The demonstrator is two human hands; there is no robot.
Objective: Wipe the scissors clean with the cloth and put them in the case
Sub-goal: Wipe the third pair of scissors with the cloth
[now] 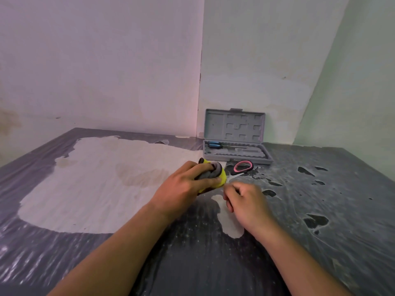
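Note:
My left hand point(183, 184) grips a bunched yellow and grey cloth point(215, 174) and presses it on the blades of the scissors. The scissors point(242, 167) lie flat on the table with their pink and black handles pointing toward the case; only a short stretch of the blades shows beside the cloth. My right hand point(245, 199) is curled with its fingertips pinched at the blade tip next to the cloth. The grey plastic case point(235, 154) stands open just behind the scissors, its lid upright against the wall.
A blue-handled screwdriver point(215, 144) lies in the case's tray. The table point(320, 210) has a worn dark cover with a large bare pale patch on the left. Walls meet in a corner right behind the case.

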